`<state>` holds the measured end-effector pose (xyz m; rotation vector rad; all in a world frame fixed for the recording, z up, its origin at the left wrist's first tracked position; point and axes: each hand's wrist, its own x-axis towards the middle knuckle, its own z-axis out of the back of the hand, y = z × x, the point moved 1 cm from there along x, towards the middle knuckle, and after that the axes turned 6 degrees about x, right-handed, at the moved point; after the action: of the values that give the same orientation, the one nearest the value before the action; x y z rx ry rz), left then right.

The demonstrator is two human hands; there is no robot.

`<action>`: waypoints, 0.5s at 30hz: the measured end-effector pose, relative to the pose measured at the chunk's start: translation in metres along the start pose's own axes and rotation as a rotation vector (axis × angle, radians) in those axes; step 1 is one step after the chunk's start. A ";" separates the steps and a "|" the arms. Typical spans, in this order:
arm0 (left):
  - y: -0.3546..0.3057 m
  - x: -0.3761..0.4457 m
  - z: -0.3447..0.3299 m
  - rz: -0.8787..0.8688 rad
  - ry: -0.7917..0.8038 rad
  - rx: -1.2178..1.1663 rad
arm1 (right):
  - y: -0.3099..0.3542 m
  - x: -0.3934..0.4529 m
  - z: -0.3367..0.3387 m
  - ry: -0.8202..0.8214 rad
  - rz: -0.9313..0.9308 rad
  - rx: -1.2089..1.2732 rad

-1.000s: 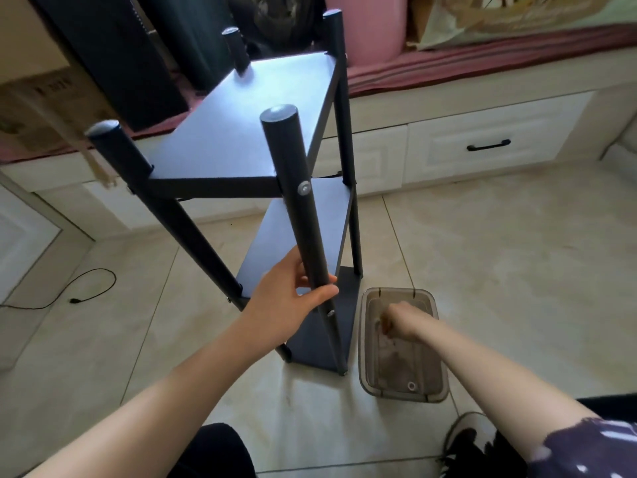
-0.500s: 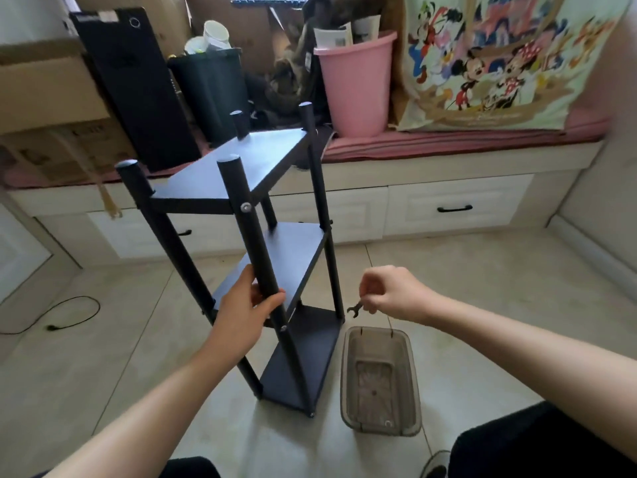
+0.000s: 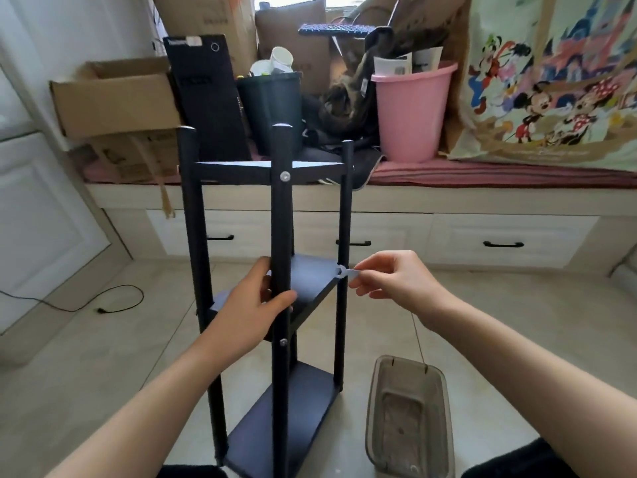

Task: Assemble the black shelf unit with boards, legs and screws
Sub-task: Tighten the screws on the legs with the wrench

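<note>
The black shelf unit (image 3: 241, 172) stands upright on the tiled floor, with three boards between round black legs. My left hand (image 3: 250, 303) grips the near front leg (image 3: 281, 219) at the height of the middle board (image 3: 310, 277). My right hand (image 3: 396, 279) pinches a small flat silver wrench (image 3: 346, 271), whose ring end sits on the right leg (image 3: 343, 208) where the middle board meets it. Silver screw heads (image 3: 284, 175) show on the front leg at the top board and below my left hand.
A translucent brown plastic tray (image 3: 408, 419) lies on the floor right of the shelf base. Behind runs a low window bench with white drawers (image 3: 503, 243), piled with cardboard boxes (image 3: 113, 98), a black bin, a pink bucket (image 3: 412, 112) and a cartoon cushion. A black cable (image 3: 113, 307) lies at left.
My right hand rose from the tray holding the wrench and brought it to the right leg at the middle board. The shelf went from tilted to upright, and my view lifted.
</note>
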<state>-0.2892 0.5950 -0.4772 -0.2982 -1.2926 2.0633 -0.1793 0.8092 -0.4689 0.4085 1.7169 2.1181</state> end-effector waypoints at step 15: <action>-0.010 -0.010 0.009 0.024 0.116 -0.137 | 0.027 0.023 -0.043 0.098 -0.002 0.160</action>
<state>-0.2824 0.5848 -0.4656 -0.4900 -1.3669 1.9498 -0.2225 0.7774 -0.4517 0.3530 1.9491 2.0373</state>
